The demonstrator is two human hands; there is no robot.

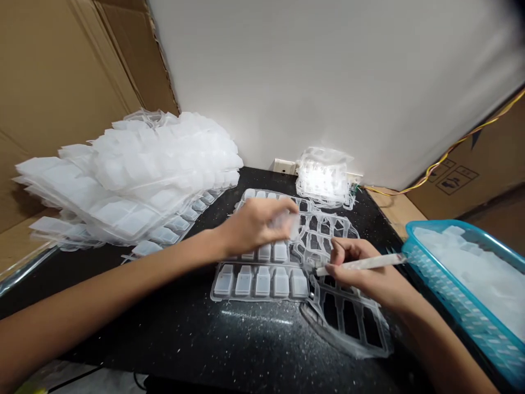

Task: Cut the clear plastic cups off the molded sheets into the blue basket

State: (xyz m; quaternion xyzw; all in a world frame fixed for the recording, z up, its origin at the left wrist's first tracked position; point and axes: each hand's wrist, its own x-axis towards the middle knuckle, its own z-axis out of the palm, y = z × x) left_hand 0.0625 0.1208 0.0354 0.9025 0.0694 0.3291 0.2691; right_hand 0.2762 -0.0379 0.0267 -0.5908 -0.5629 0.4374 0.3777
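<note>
My left hand (256, 221) is raised above a clear moulded plastic sheet (262, 282) with rows of small tray-like pockets. Between its thumb and fingers is a translucent plastic piece (290, 223), blurred by motion. My right hand (363, 271) grips a slim white pen-shaped tool (379, 261), its tip pointing left toward the sheet's right edge. Whether the tip touches the plastic, I cannot tell. Beneath and around the right hand lie cut-out sheet frames (369, 350), with open gaps where the black table shows.
A tall pile of moulded sheets (135, 175) leans at the left by a cardboard box (53, 65). At the right, a blue basket (451, 284) holds many translucent pieces. Scrap frames (324, 178) are stacked by the wall. A yellow-red cable (430, 169) runs along the right.
</note>
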